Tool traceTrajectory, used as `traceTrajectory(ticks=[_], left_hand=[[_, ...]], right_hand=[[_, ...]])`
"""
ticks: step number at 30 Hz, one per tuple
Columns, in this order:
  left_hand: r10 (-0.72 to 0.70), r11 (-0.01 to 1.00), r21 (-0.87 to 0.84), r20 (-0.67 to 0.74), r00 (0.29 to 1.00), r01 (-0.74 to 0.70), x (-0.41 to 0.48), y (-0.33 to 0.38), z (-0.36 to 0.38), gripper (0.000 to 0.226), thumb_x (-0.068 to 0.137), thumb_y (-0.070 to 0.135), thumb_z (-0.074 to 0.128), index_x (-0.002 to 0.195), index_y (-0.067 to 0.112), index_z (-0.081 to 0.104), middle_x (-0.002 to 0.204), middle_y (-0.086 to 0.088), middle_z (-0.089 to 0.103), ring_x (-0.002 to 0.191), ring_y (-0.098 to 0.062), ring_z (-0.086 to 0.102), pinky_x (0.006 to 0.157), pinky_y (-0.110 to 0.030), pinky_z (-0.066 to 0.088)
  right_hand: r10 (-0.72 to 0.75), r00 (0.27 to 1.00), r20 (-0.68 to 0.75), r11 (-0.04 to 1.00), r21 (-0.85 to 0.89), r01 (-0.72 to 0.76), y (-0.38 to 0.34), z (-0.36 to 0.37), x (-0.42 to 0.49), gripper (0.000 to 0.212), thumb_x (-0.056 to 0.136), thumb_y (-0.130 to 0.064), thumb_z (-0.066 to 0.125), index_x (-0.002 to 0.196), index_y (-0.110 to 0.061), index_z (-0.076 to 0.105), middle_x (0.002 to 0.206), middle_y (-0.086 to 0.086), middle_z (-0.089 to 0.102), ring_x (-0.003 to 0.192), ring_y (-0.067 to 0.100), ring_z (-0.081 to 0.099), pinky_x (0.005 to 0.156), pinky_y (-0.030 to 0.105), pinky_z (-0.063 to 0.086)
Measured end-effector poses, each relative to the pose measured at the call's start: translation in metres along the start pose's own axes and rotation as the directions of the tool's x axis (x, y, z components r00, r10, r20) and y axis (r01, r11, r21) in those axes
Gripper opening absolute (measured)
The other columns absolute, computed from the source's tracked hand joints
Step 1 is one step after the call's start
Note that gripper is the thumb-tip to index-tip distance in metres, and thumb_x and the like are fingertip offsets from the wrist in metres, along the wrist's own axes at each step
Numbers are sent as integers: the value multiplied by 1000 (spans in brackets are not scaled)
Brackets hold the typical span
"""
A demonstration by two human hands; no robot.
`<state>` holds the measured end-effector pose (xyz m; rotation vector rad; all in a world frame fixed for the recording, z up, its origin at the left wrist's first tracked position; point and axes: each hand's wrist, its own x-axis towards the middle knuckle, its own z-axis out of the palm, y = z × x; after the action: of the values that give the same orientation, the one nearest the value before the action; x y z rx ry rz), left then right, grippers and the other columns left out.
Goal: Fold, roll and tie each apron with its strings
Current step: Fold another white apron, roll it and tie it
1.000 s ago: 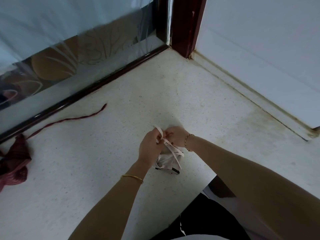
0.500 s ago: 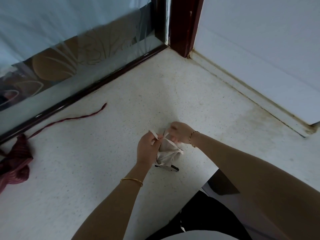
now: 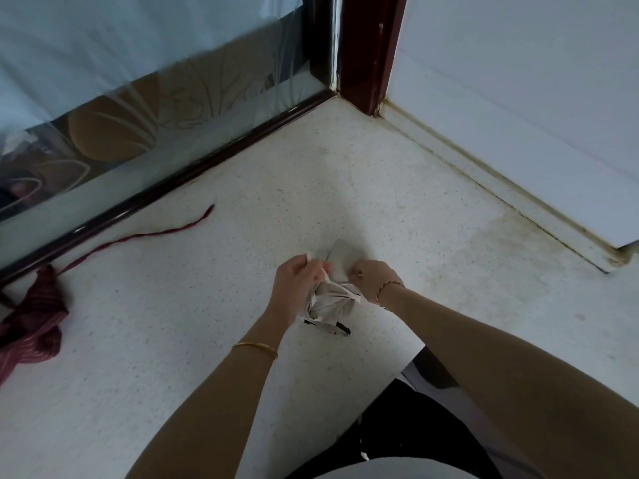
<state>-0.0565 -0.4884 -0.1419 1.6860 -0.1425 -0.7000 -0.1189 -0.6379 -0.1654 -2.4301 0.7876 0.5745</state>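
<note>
Both hands are right on the bundle! The white apron [image 3: 330, 304] sits rolled up on the tabletop [image 3: 173, 340], close to its near edge and about midway along. Its pale strings [image 3: 325, 276] are wrapped around the roll. The left hand [image 3: 295, 288] has its fingers curled, pinching one string end that pokes up past the knuckles. The right hand [image 3: 375, 278] is curled tight too, pinching the strings on the other side of the roll. The two hands are near each other, with the roll between and just below them. A bit of black trim shows at the roll's near end.

Over by the tabletop's left edge, a maroon apron [image 3: 33, 323] lies crumpled and well apart from the action. Its long maroon string [image 3: 138, 236] trails out along the back edge, beside the dark rail of the glass panel [image 3: 138, 115].
</note>
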Motion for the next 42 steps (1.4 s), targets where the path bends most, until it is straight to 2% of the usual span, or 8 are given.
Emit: traceTrajectory(ticks=[7, 14, 19, 21, 25, 30, 39, 42], left_hand=[[-91, 964, 264, 204, 975, 35, 8, -10, -5, 21, 95, 7, 49, 75, 6, 53, 64, -5, 54, 56, -11, 51, 47, -12, 41], [41, 809, 545, 326, 945, -223, 17, -19, 1, 35, 85, 17, 64, 55, 17, 46, 53, 3, 43, 50, -7, 39, 52, -20, 31], [-22, 919, 387, 242, 970, -75, 13, -16, 2, 24, 91, 10, 56, 68, 8, 59, 61, 0, 56, 53, -5, 48, 52, -16, 38], [-62, 955, 296, 232, 971, -10, 11, -16, -1, 26, 93, 8, 54, 67, 12, 58, 58, 3, 55, 52, -4, 47, 50, -13, 36], [-82, 975, 220, 239, 968, 28, 10, -17, -5, 16, 90, 5, 57, 78, 1, 67, 54, 7, 56, 51, -6, 47, 50, -16, 36], [-83, 991, 123, 182, 980, 61, 6, -14, -6, 15, 89, 10, 63, 91, -3, 70, 65, -5, 64, 59, -10, 55, 52, -15, 42], [-167, 983, 102, 143, 976, 153, 10, -9, -11, 11, 77, -4, 69, 83, 5, 72, 64, -3, 63, 57, -9, 56, 54, -17, 47], [-198, 976, 126, 153, 968, 180, 10, -6, -10, 15, 76, -8, 67, 87, 1, 69, 63, -2, 60, 55, -8, 56, 54, -16, 46]], right_hand=[[23, 998, -58, 996, 91, -18, -1, -3, -3, 23, 98, -21, 42, 76, -14, 47, 82, 2, 51, 77, 22, 51, 61, 25, 38], [-141, 990, -32, 921, 362, 143, -36, -24, -12, 33, 89, -27, 56, 62, -11, 49, 62, 3, 45, 58, 13, 39, 56, 25, 33], [-66, 988, 139, 471, 877, -92, -47, -36, -18, 30, 98, -23, 44, 89, -3, 65, 74, 6, 63, 61, 17, 56, 60, 27, 50], [-81, 986, 144, 563, 823, -74, -43, -36, -17, 14, 94, -8, 50, 103, -5, 60, 81, 5, 62, 64, 16, 57, 57, 26, 50], [-247, 963, 105, 868, 465, 172, -32, -25, -19, 32, 85, 1, 58, 117, -3, 57, 105, 11, 65, 72, 7, 54, 53, 7, 41], [-316, 948, 47, 942, 134, 307, -26, -23, -16, 24, 86, -18, 64, 108, -6, 63, 102, 11, 66, 93, 24, 60, 83, 31, 51], [-235, 909, 344, 972, 55, 230, -22, -42, -23, 20, 83, -26, 68, 66, -18, 60, 55, -10, 59, 55, 2, 49, 62, 17, 42], [-226, 936, 271, 974, 78, 212, -28, -43, -22, 32, 83, -39, 65, 62, -15, 59, 57, -6, 53, 56, 10, 45, 55, 21, 37]])
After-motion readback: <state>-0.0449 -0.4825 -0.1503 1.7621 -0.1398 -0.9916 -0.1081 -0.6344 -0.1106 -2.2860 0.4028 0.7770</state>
